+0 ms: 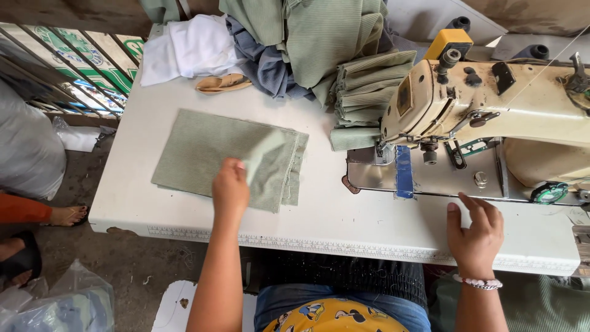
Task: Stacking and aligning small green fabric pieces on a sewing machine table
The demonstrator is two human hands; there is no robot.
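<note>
While a small green cloth piece [263,149] is pinched between the fingers of the left hand [230,187], it is held just above the stack of green fabric [209,157], which lies flat on the white table [344,224] at about nine o'clock from the sewing machine [491,101]. The piece is lifted by one edge, so it seems to be separated from the layers below. The right hand [474,230] is rested at the table's front edge, at six o'clock from the machine, with fingers spread loosely and nothing gripped; it touches the metal plate [430,181] rim. A blue tape strip [404,172] is stuck on this plate, probably as a seam guide. Folded green pieces [369,86] are piled at twelve o'clock from the stack, close to the needle side, within easy reach. A white cloth [193,46] and a tan sandal [221,83] are left at eleven o'clock. A green-and-white printed panel [92,52] is seen behind bars at ten o'clock, and a clear plastic bag [67,304] at seven o'clock.
</note>
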